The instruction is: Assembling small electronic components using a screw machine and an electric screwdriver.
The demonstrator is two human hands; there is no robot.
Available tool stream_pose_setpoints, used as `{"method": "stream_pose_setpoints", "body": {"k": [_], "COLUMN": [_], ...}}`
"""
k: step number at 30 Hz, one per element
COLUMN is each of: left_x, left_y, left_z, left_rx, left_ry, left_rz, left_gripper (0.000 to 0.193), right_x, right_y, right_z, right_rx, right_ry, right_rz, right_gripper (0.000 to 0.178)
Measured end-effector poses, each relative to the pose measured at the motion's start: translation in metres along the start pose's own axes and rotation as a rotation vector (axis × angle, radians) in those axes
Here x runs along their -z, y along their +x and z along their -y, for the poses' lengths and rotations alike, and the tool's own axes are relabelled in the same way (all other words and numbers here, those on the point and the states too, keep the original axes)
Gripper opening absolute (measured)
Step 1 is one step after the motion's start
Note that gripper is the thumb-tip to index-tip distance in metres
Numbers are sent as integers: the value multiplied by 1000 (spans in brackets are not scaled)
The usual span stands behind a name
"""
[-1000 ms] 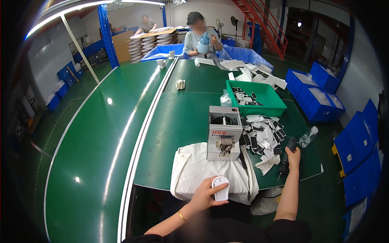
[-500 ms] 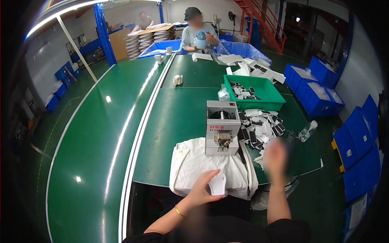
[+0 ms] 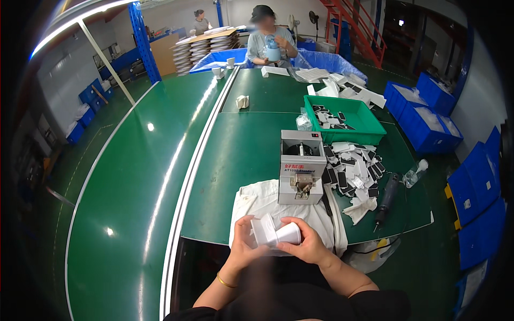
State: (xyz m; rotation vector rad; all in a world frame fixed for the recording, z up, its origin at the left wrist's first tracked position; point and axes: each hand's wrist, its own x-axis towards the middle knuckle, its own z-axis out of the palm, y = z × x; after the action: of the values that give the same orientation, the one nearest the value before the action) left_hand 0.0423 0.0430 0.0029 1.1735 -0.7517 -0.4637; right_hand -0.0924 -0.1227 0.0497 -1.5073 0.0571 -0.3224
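Over the front edge of the table, I hold a white plastic part (image 3: pixel 267 231) between both hands. It has a flat, box-like end and a rounded, flared end. My left hand (image 3: pixel 242 247) is closed round the boxy end, while my right hand (image 3: pixel 312 245) grips the flared one. Just beyond them a white cloth (image 3: pixel 251 199) is spread on the table, with a grey screw feeder machine (image 3: pixel 301 184) standing on its far part. A dark electric screwdriver (image 3: pixel 388 197) lies to the right, apart from my hands.
A pile of small white and black parts (image 3: pixel 353 166) lies right of the machine. Behind it stands a green bin (image 3: pixel 369 127). A clear bottle (image 3: pixel 415 174) lies near the right edge. A raised white strip (image 3: pixel 188 174) runs along the left. Across the table a person (image 3: pixel 271 40) holds a blue object.
My right hand has come from the right side of the table to the white part and now grips it alongside my left. The view has shifted slightly.
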Motion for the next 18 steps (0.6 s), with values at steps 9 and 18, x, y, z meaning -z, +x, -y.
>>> {"method": "stream_pose_setpoints", "body": {"k": [9,18], "left_x": [-2,20], "left_y": [10,16], "left_z": [-31,-26], "left_rx": [-367,-315], "left_ry": [1006,958], "left_rz": [-11,-179], "left_gripper": [56,45], "right_x": [-17,-17], "right_y": [18,25], "right_z": [1,-24], "right_rx": [275,365], "right_ry": [-501,-325], "right_rz": [-184,-238], "right_gripper": [60,61]}}
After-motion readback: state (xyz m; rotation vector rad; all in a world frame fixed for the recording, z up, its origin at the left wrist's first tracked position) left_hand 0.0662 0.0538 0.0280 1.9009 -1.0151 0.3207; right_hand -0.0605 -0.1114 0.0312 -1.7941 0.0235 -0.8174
